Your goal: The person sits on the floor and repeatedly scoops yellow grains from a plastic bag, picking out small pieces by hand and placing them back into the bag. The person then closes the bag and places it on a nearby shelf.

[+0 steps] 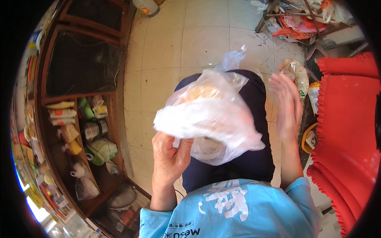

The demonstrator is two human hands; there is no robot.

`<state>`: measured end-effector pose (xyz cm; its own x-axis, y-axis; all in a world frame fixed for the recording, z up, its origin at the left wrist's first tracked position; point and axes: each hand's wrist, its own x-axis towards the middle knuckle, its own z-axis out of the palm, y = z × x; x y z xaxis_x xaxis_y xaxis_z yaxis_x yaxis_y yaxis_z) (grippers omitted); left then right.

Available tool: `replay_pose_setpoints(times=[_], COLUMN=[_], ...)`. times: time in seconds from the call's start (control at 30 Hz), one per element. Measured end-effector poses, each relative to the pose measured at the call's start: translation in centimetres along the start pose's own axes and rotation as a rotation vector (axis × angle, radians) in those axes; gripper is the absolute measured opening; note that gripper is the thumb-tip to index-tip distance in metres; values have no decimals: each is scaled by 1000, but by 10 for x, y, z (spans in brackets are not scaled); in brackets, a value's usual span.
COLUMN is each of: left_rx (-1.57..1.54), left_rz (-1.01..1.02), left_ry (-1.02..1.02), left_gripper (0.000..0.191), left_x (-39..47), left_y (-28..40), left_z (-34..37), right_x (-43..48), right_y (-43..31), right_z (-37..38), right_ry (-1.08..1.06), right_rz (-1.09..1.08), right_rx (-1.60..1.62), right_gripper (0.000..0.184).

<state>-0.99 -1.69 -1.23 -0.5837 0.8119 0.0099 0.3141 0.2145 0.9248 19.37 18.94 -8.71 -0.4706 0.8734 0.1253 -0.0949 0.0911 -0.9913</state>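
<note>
Over my lap, my left hand (pixel 172 156) pinches a white translucent plastic bag (pixel 214 119) between thumb and fingers. Something yellowish-orange shows through the bag's upper part, too blurred to identify. Behind the bag, on my dark trousers (pixel 253 89), lies more clear plastic that I cannot tell apart from it. To the right, my right hand (pixel 287 104) is raised with nothing in it, its fingers extended and blurred. It is apart from the bag.
On the left stands a brown wooden cabinet (pixel 79 110) with packages and bags on its shelves. A red ruffle-edged cover (pixel 348 134) spreads along the right. Plastic bags (pixel 303 26) are heaped on a rack at upper right. A white container (pixel 147 7) stands on the tiled floor (pixel 160 56).
</note>
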Motion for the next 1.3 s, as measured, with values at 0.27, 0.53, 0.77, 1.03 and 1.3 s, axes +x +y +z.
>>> replay_pose_setpoints(times=[0.27,0.53,0.77,1.03,1.3], left_rx=[551,738,518,319,-114], left_rz=[267,434,569,544,34], left_ry=[-303,-153,-44,-78,-189], left_gripper=[77,34,27,31,22], left_x=[-42,-44,-41,-26,33], left_y=[-8,-30,-1,22,20], left_z=[7,18,13,5,-13], right_x=[-82,-65,-44,-3,64], right_y=[-45,-48,-83,-120,-86], right_z=[58,81,73,73,99], right_ry=[-280,-162,-74,-230,-371], right_rz=[95,166,61,-36,73], right_rx=[-110,-127,-100,-432,-386], right_gripper=[82,18,12,19,26])
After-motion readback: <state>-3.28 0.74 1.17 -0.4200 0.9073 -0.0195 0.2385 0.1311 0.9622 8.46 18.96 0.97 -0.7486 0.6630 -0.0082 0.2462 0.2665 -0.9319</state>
